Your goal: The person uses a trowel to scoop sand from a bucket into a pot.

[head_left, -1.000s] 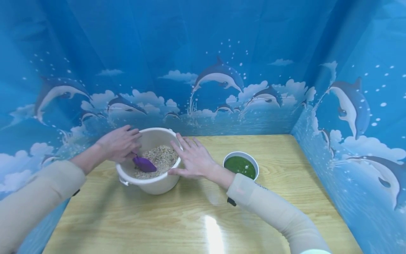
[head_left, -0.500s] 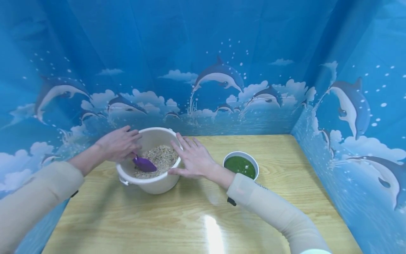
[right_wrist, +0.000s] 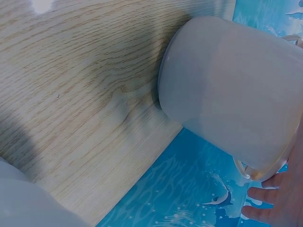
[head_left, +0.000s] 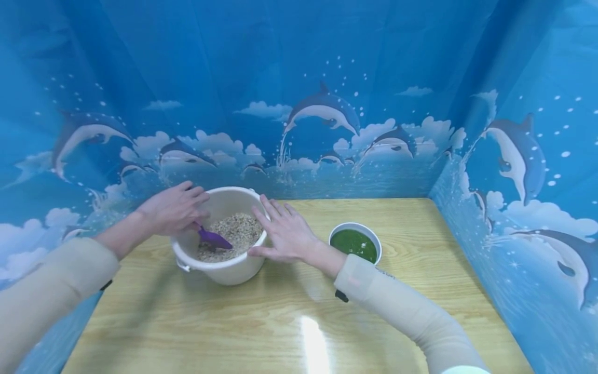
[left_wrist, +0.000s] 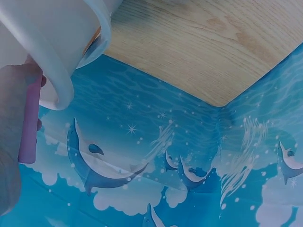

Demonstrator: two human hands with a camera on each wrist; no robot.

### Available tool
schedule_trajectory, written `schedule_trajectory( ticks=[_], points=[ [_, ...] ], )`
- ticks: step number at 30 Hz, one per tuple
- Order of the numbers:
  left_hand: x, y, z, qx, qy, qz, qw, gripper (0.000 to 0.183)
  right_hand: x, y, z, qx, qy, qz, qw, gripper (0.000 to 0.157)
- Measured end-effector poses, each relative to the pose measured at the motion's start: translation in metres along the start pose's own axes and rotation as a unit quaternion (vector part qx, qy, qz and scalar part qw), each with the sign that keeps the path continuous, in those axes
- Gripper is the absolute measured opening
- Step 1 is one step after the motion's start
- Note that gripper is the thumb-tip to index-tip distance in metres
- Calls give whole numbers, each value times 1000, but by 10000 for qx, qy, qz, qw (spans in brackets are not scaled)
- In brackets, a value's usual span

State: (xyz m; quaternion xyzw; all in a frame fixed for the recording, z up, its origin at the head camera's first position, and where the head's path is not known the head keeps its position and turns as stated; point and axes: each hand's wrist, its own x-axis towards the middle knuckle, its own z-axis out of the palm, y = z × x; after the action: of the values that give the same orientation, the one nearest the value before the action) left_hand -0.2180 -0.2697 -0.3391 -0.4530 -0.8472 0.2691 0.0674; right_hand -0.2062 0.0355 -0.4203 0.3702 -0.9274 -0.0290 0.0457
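Observation:
A white bucket (head_left: 233,270) stands at the left of the table, part filled with a speckled grainy mix (head_left: 240,228). My left hand (head_left: 173,210) reaches over its left rim and grips a purple scoop (head_left: 215,239), whose blade lies on the mix. In the left wrist view the scoop's handle (left_wrist: 31,123) shows against the palm beside the rim; most of the fingers are hidden. My right hand (head_left: 287,234) rests on the bucket's right rim with fingers spread and straight. The right wrist view shows the bucket's outer wall (right_wrist: 227,90) and several of those fingers (right_wrist: 262,195).
A white bowl (head_left: 379,254) with green contents (head_left: 353,245) stands right of the bucket, near the right forearm. The wooden table (head_left: 261,332) meets a blue dolphin-print curtain (head_left: 280,52) at the back and sides. A small handle lug (head_left: 183,266) juts from the bucket's left side.
The scoop has tilted, so its blade looks narrower, and its tip has shifted slightly right. My left wrist has moved a little left. The right hand, bucket and bowl look unchanged.

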Motion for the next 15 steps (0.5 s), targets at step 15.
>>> schedule_trajectory(
  ticks=[15],
  points=[
    [-2, -7, -1, -67, 185, -132, 9997, 31, -1, 1, -1, 42, -44, 20, 10000, 108]
  ],
)
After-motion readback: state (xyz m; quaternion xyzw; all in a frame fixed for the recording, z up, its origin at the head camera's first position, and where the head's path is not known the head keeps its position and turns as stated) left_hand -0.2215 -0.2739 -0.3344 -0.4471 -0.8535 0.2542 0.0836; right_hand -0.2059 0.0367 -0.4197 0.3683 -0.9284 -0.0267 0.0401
